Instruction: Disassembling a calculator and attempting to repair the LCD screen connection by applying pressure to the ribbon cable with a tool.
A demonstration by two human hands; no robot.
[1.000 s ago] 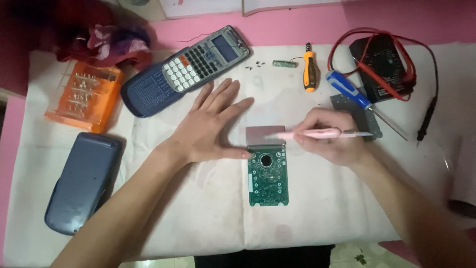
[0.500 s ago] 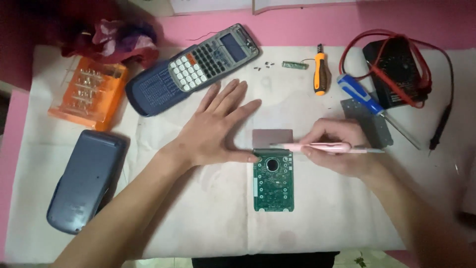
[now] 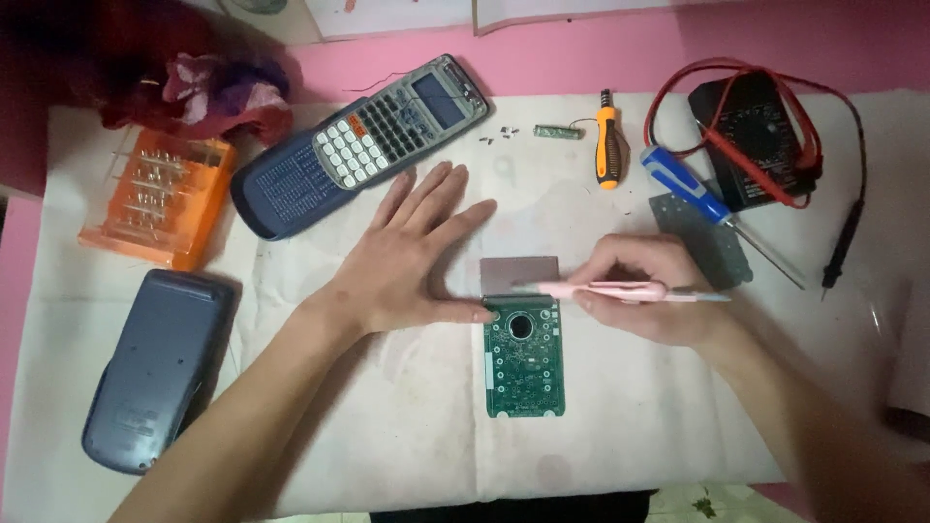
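A green circuit board (image 3: 524,356) lies flat on a pale cloth (image 3: 407,426) spread over a pink table (image 3: 581,58), a grey display panel (image 3: 520,272) attached at its top edge. The left hand (image 3: 412,257) rests open and flat just left of the board, thumb tip touching its upper-left corner. The right hand (image 3: 644,295) is closed around a pink pen-like tool (image 3: 620,290) (held level, its tip lying across the seam of panel and board). Near by: a calculator (image 3: 373,140), an orange-handled screwdriver (image 3: 606,143), a black multimeter (image 3: 756,136).
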